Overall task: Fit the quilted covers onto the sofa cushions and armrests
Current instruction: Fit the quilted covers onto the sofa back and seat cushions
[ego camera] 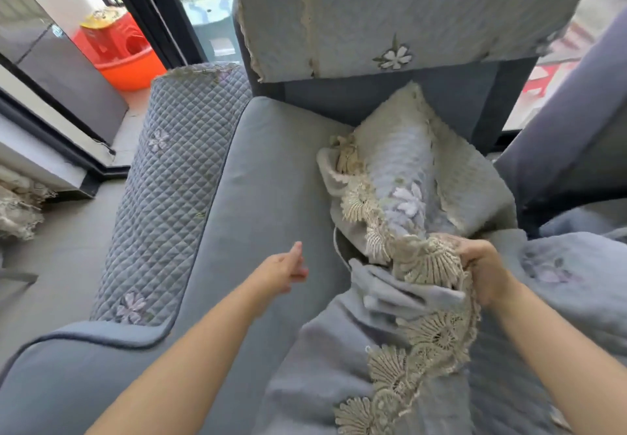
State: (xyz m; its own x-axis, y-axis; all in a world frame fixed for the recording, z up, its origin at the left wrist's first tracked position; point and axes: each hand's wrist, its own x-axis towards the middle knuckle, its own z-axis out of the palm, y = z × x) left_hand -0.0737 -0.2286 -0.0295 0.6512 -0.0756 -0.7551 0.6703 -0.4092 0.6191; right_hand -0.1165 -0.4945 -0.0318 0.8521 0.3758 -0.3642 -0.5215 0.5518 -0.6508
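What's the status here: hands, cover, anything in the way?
Right hand grips the bunched blue quilted cover with beige lace trim. Left hand open, holding nothing, over the bare blue-grey seat cushion. Nothing in the way.

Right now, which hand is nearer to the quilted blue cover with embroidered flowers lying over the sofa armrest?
Left. The left hand hovers open over the bare seat, just right of the quilted blue armrest cover. The right hand is farther right, gripping the lace-edged cover.
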